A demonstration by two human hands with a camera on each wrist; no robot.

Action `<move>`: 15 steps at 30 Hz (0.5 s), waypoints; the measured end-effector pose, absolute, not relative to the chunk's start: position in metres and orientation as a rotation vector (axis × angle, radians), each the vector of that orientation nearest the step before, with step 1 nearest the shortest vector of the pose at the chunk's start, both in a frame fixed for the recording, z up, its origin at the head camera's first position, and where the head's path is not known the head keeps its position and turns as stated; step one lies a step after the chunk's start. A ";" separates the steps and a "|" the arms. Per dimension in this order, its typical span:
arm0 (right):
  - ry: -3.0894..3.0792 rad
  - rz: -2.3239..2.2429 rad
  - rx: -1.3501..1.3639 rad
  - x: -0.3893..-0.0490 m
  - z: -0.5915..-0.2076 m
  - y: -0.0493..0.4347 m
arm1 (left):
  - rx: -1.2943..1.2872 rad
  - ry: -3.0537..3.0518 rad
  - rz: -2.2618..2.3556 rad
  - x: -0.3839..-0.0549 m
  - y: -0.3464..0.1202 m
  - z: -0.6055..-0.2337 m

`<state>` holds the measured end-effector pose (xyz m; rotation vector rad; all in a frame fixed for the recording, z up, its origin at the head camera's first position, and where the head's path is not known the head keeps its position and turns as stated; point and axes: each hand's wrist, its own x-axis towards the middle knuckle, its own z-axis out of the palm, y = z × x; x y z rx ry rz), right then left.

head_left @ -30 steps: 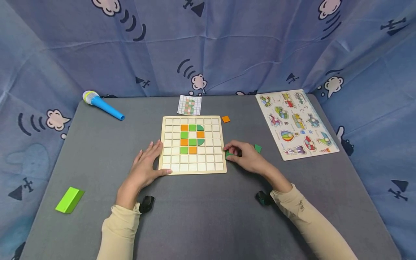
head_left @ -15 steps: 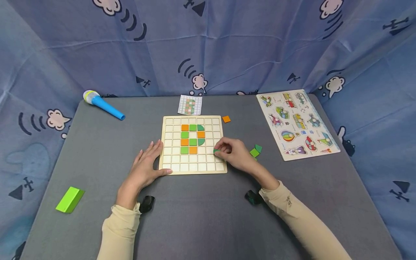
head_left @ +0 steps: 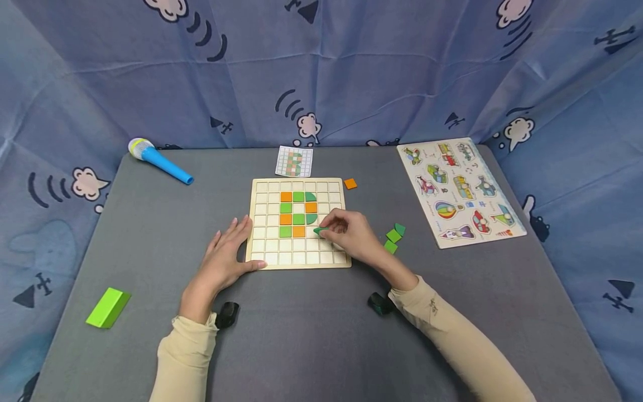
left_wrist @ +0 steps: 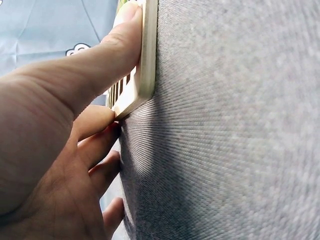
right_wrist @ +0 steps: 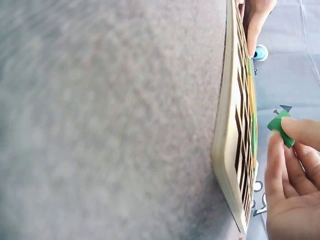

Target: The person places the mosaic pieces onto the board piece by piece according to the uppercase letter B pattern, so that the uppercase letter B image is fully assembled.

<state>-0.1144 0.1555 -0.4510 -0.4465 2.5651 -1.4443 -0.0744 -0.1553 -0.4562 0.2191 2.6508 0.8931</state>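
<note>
A pale wooden grid board (head_left: 272,258) lies mid-table, with orange, light green and rounded dark green tiles (head_left: 298,219) set in its cells. My left hand (head_left: 223,259) rests against its left side, fingers extended along the edge and thumb (left_wrist: 112,47) over the front corner. Between thumb and fingertips, my right hand (head_left: 353,231) pinches a small dark green tile (right_wrist: 276,123) with a curved edge. In the head view this tile is over the board's right half, just right of the lowest filled row; the right wrist view shows it raised off the board.
Right of the board lie several loose green tiles (head_left: 394,235); an orange tile (head_left: 350,183) is near its far right corner. A pattern card (head_left: 293,162) sits behind it. Farther out are a toy microphone (head_left: 163,166), a green block (head_left: 108,309) and a picture puzzle board (head_left: 427,196).
My right hand has moved left from beside the board to over it, carrying the dark green tile. Loose green tiles it covered now show. The left hand has stayed put.
</note>
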 end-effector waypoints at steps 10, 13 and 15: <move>2.627 -1.391 -0.395 -0.116 -0.456 0.143 | 0.220 2.653 0.886 -0.075 -0.156 -0.456; 2.655 -1.386 -0.349 -0.116 -0.456 0.139 | 0.221 2.653 0.885 -0.075 -0.156 -0.456; 2.665 -1.384 -0.323 -0.116 -0.456 0.137 | 0.221 2.654 0.884 -0.075 -0.156 -0.456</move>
